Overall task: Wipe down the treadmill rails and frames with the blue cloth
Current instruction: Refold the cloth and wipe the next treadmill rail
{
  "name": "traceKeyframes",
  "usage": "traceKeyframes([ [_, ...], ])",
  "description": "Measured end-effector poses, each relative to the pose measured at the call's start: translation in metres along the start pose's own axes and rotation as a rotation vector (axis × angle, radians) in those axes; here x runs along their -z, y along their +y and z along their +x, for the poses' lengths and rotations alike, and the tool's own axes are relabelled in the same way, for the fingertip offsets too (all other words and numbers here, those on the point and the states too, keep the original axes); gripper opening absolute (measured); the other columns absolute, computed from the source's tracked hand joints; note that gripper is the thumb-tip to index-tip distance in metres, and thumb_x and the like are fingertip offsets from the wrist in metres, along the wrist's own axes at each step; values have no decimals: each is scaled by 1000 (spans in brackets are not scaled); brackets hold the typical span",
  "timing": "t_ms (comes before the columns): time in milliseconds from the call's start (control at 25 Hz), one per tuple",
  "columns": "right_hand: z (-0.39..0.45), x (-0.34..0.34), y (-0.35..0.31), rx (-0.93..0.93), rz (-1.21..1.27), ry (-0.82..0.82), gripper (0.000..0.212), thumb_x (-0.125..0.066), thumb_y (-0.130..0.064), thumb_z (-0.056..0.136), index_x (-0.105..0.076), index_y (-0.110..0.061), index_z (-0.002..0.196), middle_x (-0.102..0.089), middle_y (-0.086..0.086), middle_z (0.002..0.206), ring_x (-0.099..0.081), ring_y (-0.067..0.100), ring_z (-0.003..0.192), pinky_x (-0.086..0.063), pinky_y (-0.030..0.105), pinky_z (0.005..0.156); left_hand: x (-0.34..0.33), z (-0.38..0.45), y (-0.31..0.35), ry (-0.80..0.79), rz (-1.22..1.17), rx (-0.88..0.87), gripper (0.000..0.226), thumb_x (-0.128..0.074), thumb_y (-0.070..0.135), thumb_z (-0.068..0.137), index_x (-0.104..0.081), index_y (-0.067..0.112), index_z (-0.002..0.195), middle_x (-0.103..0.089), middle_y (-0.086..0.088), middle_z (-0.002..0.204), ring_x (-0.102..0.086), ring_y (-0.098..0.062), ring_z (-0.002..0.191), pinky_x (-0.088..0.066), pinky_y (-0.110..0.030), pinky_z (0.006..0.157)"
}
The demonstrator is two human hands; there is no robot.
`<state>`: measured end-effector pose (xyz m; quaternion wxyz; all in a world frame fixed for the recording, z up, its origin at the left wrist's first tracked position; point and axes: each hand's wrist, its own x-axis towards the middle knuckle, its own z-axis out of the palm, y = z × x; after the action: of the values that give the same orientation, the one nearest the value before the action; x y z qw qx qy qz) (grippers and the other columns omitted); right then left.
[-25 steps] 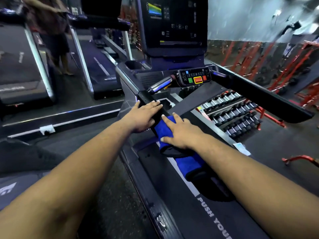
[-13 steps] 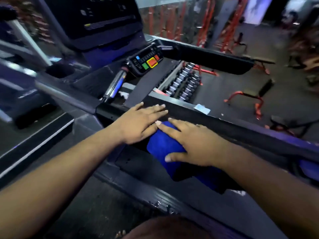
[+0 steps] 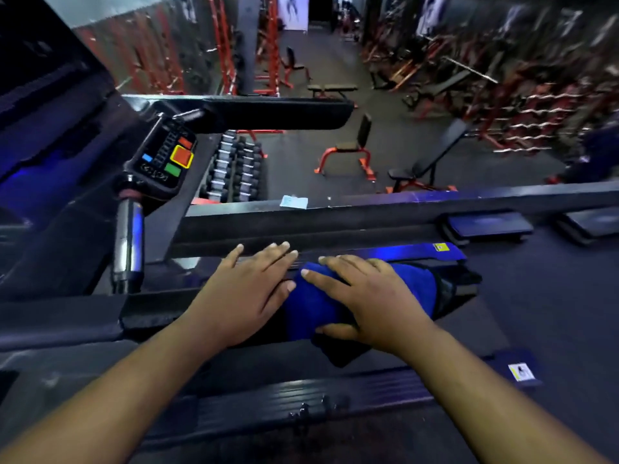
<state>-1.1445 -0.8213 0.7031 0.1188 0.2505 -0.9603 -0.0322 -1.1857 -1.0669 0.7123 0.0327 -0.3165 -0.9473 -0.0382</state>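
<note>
The blue cloth (image 3: 311, 306) is draped over the treadmill's near black handrail (image 3: 150, 313). My right hand (image 3: 365, 296) lies flat on the cloth with fingers spread and thumb along its near edge. My left hand (image 3: 248, 289) rests flat on the rail just left of the cloth, fingers straight, thumb touching the cloth's edge. The far handrail (image 3: 278, 113) runs across the top. A control pad (image 3: 165, 155) with coloured buttons and a chrome grip (image 3: 129, 236) sit at the left.
The treadmill deck's far side rail (image 3: 368, 209) crosses the middle, the near side rail (image 3: 301, 396) lies below my arms. Beyond stand a dumbbell rack (image 3: 234, 165), red benches (image 3: 348, 149) and barbell racks (image 3: 522, 105) on the gym floor.
My head has turned to the right, so the console has slid off to the left. Both hands have stayed on the near rail, the right hand on the cloth.
</note>
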Motion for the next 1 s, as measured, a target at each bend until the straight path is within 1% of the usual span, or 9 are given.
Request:
traceKeyframes([
  [160,-7,-7,-10,-177,56,84,74,-41,-75,81,-45,-36,144,-52,-3,145,-51,22,129,-40,47,104,8,-9,-21,16,80,-131,66,-16,59,99,-38,25,151,-39,4,157,-36,-10,145,-31,-55,115],
  [240,-8,-8,-5,-366,101,145,70,-28,-78,87,-57,-36,135,-59,-4,137,-53,20,127,-34,47,106,12,-10,-33,1,77,-231,68,-12,61,98,-37,26,151,-38,6,158,-33,-9,146,-27,-54,117],
  [320,-6,-7,4,-675,197,226,76,-18,-80,87,-66,-35,125,-62,-5,133,-52,20,129,-25,50,112,16,-7,-39,-41,73,-301,76,-5,64,93,-27,27,155,-28,8,162,-25,-7,149,-17,-52,120],
  [440,17,-10,-50,-1008,217,326,62,-26,-71,84,-56,-47,132,-50,-15,147,-30,15,145,-6,55,118,22,-20,-60,-119,119,-378,90,8,71,81,-2,26,159,-6,9,167,-7,-6,153,-3,-52,123],
  [560,46,-25,-151,-971,351,432,59,-36,-68,86,-44,-49,141,-31,-17,158,-7,17,152,4,60,116,30,-47,-94,-111,140,-405,101,13,78,73,9,23,158,2,6,167,0,-9,153,0,-54,123],
  [680,41,-28,-156,-947,278,417,57,-38,-66,89,-48,-44,141,-29,-11,160,-6,19,153,-1,71,114,31,-71,-133,-148,166,-410,108,16,82,67,13,24,157,9,5,167,6,-9,153,3,-55,122],
  [760,44,-21,-135,-1136,289,448,50,-44,-60,93,-56,-37,135,-33,-9,159,-8,20,153,-6,75,112,31,-82,-156,-171,151,-412,108,14,86,66,17,26,155,15,6,165,9,-9,153,4,-56,122],
  [880,84,-21,-171,-1370,442,687,45,-49,-52,90,-66,-28,123,-45,-6,151,-12,23,152,-14,70,113,28,-94,-172,-128,56,-397,108,10,91,67,25,27,153,25,8,162,13,-8,152,5,-53,123],
  [1000,129,-34,-271,-1125,476,734,45,-44,-53,89,-64,-32,124,-52,-10,143,-16,20,150,-2,64,118,28,-96,-176,-28,-142,-416,109,4,95,71,24,26,154,24,7,163,13,-7,151,5,-48,122],
])
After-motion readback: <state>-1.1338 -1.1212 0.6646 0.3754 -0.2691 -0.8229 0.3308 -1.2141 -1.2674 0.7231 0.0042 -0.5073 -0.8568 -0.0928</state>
